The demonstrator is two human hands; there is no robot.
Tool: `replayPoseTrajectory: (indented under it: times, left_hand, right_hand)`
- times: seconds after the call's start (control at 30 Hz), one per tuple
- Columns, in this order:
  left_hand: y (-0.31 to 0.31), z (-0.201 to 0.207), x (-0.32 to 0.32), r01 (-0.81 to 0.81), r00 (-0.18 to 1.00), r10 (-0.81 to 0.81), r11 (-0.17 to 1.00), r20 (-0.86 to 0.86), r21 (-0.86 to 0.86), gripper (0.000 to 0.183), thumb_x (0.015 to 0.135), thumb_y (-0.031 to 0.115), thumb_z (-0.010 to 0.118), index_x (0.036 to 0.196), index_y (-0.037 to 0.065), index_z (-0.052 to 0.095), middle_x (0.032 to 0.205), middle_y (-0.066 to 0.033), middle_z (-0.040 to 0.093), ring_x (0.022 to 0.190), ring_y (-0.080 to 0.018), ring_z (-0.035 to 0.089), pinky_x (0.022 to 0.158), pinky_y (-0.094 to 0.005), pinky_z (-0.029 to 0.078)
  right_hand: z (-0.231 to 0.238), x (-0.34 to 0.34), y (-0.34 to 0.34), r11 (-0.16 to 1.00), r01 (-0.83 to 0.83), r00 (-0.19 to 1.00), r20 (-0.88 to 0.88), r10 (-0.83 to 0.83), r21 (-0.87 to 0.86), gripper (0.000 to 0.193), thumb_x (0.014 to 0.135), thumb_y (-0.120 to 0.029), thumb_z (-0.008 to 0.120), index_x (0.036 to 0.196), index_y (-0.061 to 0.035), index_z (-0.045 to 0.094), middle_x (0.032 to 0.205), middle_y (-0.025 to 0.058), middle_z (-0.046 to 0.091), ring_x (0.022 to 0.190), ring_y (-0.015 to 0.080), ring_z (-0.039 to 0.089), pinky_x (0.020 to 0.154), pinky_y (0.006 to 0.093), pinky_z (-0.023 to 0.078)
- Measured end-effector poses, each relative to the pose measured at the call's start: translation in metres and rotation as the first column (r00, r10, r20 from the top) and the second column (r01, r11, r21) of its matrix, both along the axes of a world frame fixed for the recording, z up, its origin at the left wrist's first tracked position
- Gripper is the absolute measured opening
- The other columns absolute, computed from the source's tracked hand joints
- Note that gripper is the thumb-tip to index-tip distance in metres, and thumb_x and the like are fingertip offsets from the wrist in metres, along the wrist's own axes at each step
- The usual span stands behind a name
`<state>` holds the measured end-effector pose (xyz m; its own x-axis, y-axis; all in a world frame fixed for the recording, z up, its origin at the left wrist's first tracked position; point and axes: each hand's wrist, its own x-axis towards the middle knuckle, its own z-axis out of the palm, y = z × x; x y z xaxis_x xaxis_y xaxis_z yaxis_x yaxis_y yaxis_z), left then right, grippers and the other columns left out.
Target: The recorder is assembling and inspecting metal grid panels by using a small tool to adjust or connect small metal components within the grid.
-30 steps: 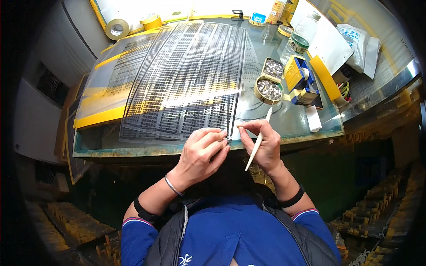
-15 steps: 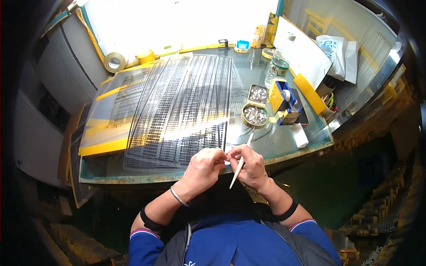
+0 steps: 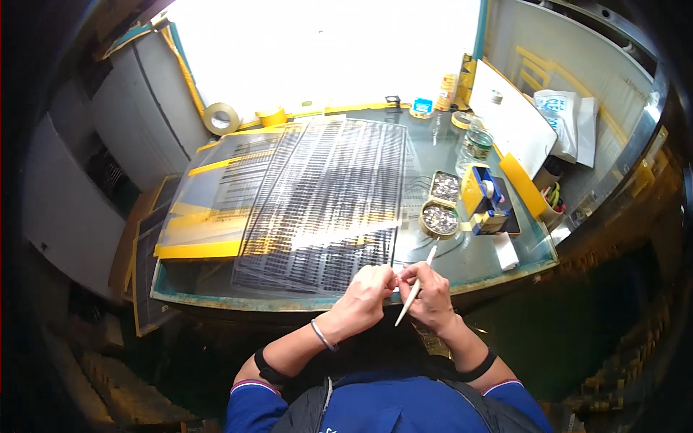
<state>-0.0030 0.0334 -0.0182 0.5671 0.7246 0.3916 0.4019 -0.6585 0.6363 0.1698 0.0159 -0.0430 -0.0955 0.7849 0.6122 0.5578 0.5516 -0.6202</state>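
My right hand [image 3: 431,302] grips a slim white stick [image 3: 408,303] that tapers to a point towards me. The stick's other end points at the round tin. Close against it, my left hand [image 3: 363,297] is closed with its fingertips pinched together. The fingertips of both hands meet over the table's front edge, around something tiny and pale that is too small to name. Just beyond my left hand lies a clear sheet [image 3: 325,209] printed with rows of dark marks. Two open tins, one round [image 3: 439,219] and one squarish [image 3: 445,186], hold small silvery bits.
Right of the tins stands a blue and yellow tape dispenser [image 3: 485,195], with a clear bottle [image 3: 476,144] behind it. A white slip [image 3: 505,251] lies near the right edge. Tape rolls [image 3: 221,118] sit at the back left, below a bright lit panel [image 3: 325,54].
The whole view has shifted, so the table and hands appear lower and further right. Both hands keep nearly the same pose, fingertips together, with the white stick still in my right hand.
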Motion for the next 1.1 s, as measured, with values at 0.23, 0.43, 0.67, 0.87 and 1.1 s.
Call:
replayPoseTrajectory:
  times: [0.23,0.43,0.67,0.87,1.1]
  left_hand:
    - [0.001,-0.013,-0.002,0.020,0.992,-0.021,1.000,0.125,0.014,0.021,0.079,-0.012,0.057,0.093,0.002,0.050,0.085,-0.0126,0.054,0.080,-0.0264,0.055,0.074,-0.0345,0.047]
    - [0.007,-0.025,-0.013,0.076,0.846,0.106,0.946,0.523,-0.316,0.018,0.086,-0.014,0.051,0.091,0.002,0.046,0.085,-0.0044,0.051,0.078,-0.0121,0.054,0.075,-0.0256,0.047]
    - [0.005,-0.010,-0.003,0.174,0.770,0.168,0.873,0.615,-0.456,0.023,0.084,-0.015,0.058,0.093,0.002,0.045,0.086,-0.0040,0.052,0.080,-0.0100,0.055,0.078,-0.0241,0.049]
    - [0.005,-0.015,-0.008,0.146,0.787,0.168,0.884,0.593,-0.445,0.022,0.083,-0.015,0.060,0.094,0.002,0.050,0.089,-0.0034,0.054,0.082,-0.0085,0.055,0.077,-0.0221,0.048]
    - [0.007,-0.017,-0.008,0.134,0.806,0.144,0.900,0.574,-0.414,0.018,0.082,-0.015,0.062,0.089,0.001,0.055,0.089,-0.0038,0.056,0.083,-0.0089,0.057,0.077,-0.0220,0.048]
  right_hand:
    - [-0.005,0.027,-0.011,0.993,-0.052,0.952,-0.295,0.083,0.110,0.017,0.082,0.005,0.066,0.089,-0.0025,0.052,0.084,0.0133,0.067,0.082,0.0223,0.071,0.078,0.0361,0.057]
    - [-0.009,0.132,-0.028,0.691,0.691,0.707,-0.399,-0.583,0.215,0.021,0.079,0.001,0.073,0.087,-0.0030,0.054,0.084,0.0119,0.069,0.081,0.0194,0.068,0.076,0.0302,0.053]
    - [-0.037,0.213,-0.076,0.355,0.924,0.381,-0.279,-0.881,0.140,0.020,0.079,-0.005,0.074,0.088,-0.0034,0.056,0.081,0.0089,0.068,0.077,0.0195,0.068,0.069,0.0298,0.052]
    - [-0.047,0.208,-0.067,0.334,0.935,0.353,-0.194,-0.915,0.122,0.018,0.078,-0.008,0.073,0.087,-0.0077,0.058,0.079,0.0080,0.067,0.074,0.0241,0.067,0.065,0.0327,0.051]
    - [-0.054,0.193,-0.068,0.420,0.896,0.443,-0.248,-0.862,0.141,0.008,0.083,-0.007,0.069,0.088,-0.0035,0.064,0.078,0.0104,0.068,0.072,0.0209,0.067,0.064,0.0314,0.052]
